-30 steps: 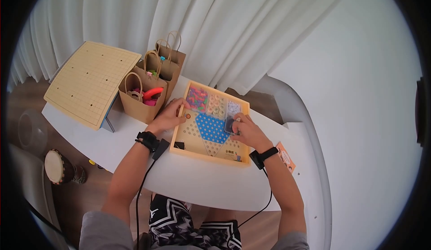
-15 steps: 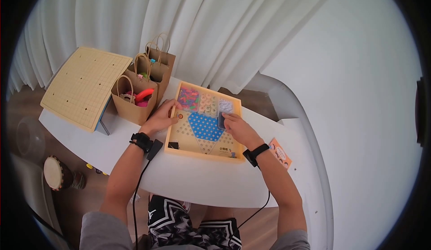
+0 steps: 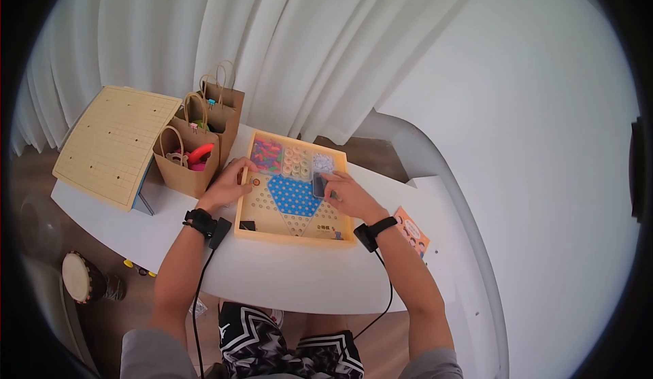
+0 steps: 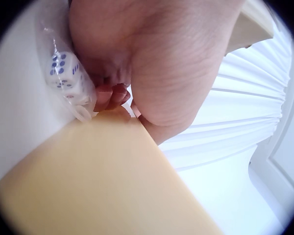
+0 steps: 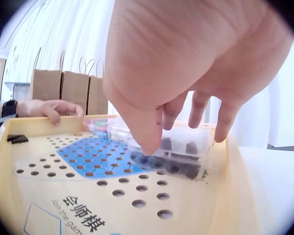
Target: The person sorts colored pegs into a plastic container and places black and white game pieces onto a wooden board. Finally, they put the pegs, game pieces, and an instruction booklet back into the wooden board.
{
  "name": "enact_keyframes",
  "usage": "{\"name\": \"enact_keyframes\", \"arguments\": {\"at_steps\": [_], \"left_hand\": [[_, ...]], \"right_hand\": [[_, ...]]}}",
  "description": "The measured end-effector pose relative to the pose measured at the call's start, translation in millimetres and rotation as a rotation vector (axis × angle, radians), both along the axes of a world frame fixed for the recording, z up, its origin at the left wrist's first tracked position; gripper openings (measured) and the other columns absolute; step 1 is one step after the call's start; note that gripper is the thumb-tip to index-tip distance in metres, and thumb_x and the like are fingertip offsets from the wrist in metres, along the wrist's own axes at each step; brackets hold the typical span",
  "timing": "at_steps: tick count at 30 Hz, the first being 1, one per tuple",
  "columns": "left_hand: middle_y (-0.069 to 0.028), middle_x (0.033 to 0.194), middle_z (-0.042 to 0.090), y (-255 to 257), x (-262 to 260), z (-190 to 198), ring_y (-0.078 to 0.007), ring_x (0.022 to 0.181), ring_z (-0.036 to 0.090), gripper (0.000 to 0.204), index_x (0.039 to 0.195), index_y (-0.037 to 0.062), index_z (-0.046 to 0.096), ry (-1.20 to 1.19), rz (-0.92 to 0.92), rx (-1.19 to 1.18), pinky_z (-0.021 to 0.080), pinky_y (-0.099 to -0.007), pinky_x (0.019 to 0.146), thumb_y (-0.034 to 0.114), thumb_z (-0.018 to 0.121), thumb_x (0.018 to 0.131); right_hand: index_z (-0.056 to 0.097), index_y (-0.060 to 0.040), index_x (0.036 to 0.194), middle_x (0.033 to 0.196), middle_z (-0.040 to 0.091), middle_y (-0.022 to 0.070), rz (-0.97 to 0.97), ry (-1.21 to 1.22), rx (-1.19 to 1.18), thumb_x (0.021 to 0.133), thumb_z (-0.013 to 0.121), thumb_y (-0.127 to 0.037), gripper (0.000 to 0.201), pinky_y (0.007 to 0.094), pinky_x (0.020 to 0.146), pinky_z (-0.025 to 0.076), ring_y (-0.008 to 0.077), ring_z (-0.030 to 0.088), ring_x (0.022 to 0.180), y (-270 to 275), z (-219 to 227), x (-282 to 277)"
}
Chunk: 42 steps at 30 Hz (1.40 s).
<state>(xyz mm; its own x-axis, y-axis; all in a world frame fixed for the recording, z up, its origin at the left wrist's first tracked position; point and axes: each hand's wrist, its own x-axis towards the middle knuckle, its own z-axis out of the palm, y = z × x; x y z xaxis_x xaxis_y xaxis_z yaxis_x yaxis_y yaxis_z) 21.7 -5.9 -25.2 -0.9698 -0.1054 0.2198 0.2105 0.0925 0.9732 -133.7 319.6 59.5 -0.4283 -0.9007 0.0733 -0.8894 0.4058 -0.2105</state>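
Note:
A wooden peg-hole game board [image 3: 291,237] with a blue centre [image 3: 294,199] lies on the white table. My left hand [image 3: 231,182] rests on its left rim with fingers curled over the edge [image 5: 54,110]. In the left wrist view a clear bag with white dice [image 4: 63,78] lies against the palm. My right hand [image 3: 337,192] pinches a small clear box of dark pieces [image 5: 179,164] between thumb and fingers, low over the board's right side [image 3: 318,185]. Far compartments hold coloured pieces [image 3: 266,154], pale rings [image 3: 296,162] and clear bits [image 3: 323,163].
Three brown paper bags [image 3: 187,165] stand left of the board, beside a tilted go board [image 3: 112,144]. An orange card [image 3: 410,229] lies at the right. A small drum [image 3: 81,277] sits on the floor. White curtains hang behind the table.
The head view has swung, so everything sits further left in the frame. Both hands keep their places on the board; the right hand still holds the clear box.

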Motion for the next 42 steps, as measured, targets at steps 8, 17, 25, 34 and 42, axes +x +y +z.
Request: {"name": "enact_keyframes", "arguments": {"at_steps": [8,17,25,34,42], "left_hand": [[-0.0058,0.114,0.047,-1.1,-0.8,-4.4,-0.0187,0.11,0.057,0.041,0.112,0.0086,0.054,0.01,0.01,0.003,0.047,-0.0314,0.1,-0.013,0.06,0.078],[-0.0048,0.117,0.05,-5.1,-4.6,-9.7,-0.0151,0.113,0.057,0.041,0.114,0.0066,0.054,0.01,-0.038,0.071,0.047,-0.0301,0.102,-0.014,0.058,0.079],[-0.0028,0.117,0.052,-5.7,-3.0,-5.7,-0.0133,0.114,0.057,0.043,0.115,0.0081,0.052,-0.022,-0.055,0.062,0.046,-0.0294,0.102,-0.015,0.058,0.08],[-0.0027,0.117,0.051,-7.9,-7.0,-12.9,-0.0134,0.113,0.057,0.045,0.117,0.0078,0.051,0.006,-0.069,0.076,0.047,-0.0297,0.102,-0.015,0.058,0.079],[-0.0048,0.118,0.05,-6.0,-5.2,-7.3,-0.0143,0.114,0.058,0.041,0.115,0.0063,0.052,0.026,-0.042,0.007,0.048,-0.0307,0.101,-0.014,0.059,0.08]], "right_hand": [[0.075,-0.0054,0.099,0.104,0.075,0.0114,-0.525,0.0,-0.184,0.085,0.076,-0.017,0.018,0.0393,0.088,0.057,0.0273,0.072,0.102,190.3,23.7,-56.4],[0.073,0.0064,0.096,0.083,0.074,0.0178,-1.541,-0.249,0.068,0.077,0.083,-0.056,0.066,0.0408,0.059,0.058,0.0294,0.073,0.07,310.1,-1.4,8.8],[0.069,0.0032,0.073,0.058,0.059,0.0071,-1.328,-0.385,-0.036,0.075,0.087,-0.058,0.064,0.0332,0.042,0.043,0.0163,0.057,0.047,291.8,-6.4,26.9],[0.067,0.0025,0.103,0.079,0.066,0.0079,-1.347,-0.584,-0.605,0.089,0.075,-0.016,0.024,0.03,0.058,0.055,0.0152,0.063,0.065,306.7,-18.9,39.5],[0.066,-0.0012,0.116,0.094,0.074,0.005,-0.841,-0.522,-1.024,0.095,0.068,-0.004,0.021,0.0231,0.06,0.05,0.0072,0.065,0.075,211.8,77.5,56.8]]}}
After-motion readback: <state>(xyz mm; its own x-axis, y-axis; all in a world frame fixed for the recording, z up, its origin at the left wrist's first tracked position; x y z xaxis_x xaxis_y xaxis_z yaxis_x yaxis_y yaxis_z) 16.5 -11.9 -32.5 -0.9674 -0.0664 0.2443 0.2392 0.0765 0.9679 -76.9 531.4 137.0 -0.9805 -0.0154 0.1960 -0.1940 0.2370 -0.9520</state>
